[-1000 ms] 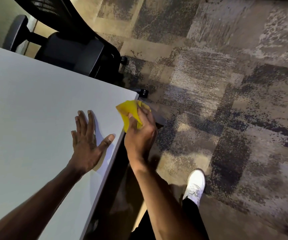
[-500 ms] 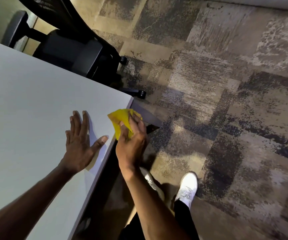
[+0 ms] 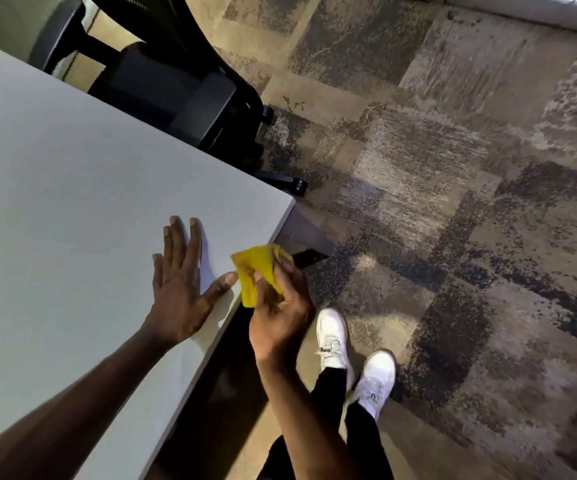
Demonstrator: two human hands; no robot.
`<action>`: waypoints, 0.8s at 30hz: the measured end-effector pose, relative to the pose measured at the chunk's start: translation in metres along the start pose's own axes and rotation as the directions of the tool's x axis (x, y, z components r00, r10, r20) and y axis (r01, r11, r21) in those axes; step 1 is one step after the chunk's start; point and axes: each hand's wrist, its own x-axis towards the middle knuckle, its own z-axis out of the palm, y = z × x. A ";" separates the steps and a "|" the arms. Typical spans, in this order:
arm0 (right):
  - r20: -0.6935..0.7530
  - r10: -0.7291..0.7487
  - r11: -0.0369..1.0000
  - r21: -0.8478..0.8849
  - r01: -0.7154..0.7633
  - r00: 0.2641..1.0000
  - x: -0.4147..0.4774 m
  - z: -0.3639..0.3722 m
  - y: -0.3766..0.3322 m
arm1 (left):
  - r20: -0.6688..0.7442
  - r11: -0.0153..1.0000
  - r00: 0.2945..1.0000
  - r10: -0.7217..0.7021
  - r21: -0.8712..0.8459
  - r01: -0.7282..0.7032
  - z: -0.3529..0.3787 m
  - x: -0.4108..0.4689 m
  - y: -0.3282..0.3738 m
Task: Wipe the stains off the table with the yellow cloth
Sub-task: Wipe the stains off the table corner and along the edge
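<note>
The right hand [image 3: 280,317] pinches the crumpled yellow cloth [image 3: 257,271] at the worktop [image 3: 72,202] edge; the left hand [image 3: 179,285] lies flat on the worktop, its grip spread.

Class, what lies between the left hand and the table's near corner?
Only bare tabletop, in the head view, between the left hand and the corner.

Black office chair [image 3: 176,81] beyond; white shoes [image 3: 332,337] on patchy carpet [image 3: 453,202].

Dim, warm light; the table [image 3: 72,202] glows palely, shadows beneath it, wide-angle bending at edges.
</note>
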 end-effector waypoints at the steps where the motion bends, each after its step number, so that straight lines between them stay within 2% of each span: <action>1: -0.013 0.015 1.000 0.011 -0.015 1.000 0.008 0.003 -0.001 | -0.007 1.000 1.000 0.006 -0.006 -0.006 0.001 0.001 -0.002; 5: -0.171 0.088 0.995 0.068 -0.078 0.981 0.048 0.020 -0.009 | -0.035 0.998 0.999 0.029 -0.049 -0.030 0.003 0.001 -0.006; 7: -0.200 0.091 0.994 0.078 -0.077 0.976 0.061 0.023 -0.008 | -0.042 0.998 0.999 0.026 -0.058 -0.029 0.004 0.001 -0.005; 14: -0.116 -0.029 0.996 -0.090 0.019 0.993 0.059 0.018 -0.005 | -0.100 0.996 0.994 0.041 -0.080 -0.049 0.008 -0.001 -0.007; 17: -0.078 0.008 0.998 -0.056 -0.012 0.997 0.081 0.010 -0.004 | -0.126 0.995 0.991 0.043 -0.088 -0.054 0.009 -0.001 -0.010; 20: 0.080 0.087 0.996 0.005 -0.087 0.993 0.120 0.004 -0.006 | -0.124 0.996 0.992 0.037 -0.071 -0.046 0.009 0.001 -0.012; 24: 0.420 0.018 0.998 0.043 -0.040 0.907 0.142 -0.023 -0.013 | -0.133 0.993 0.991 0.011 -0.112 -0.026 0.006 -0.001 -0.008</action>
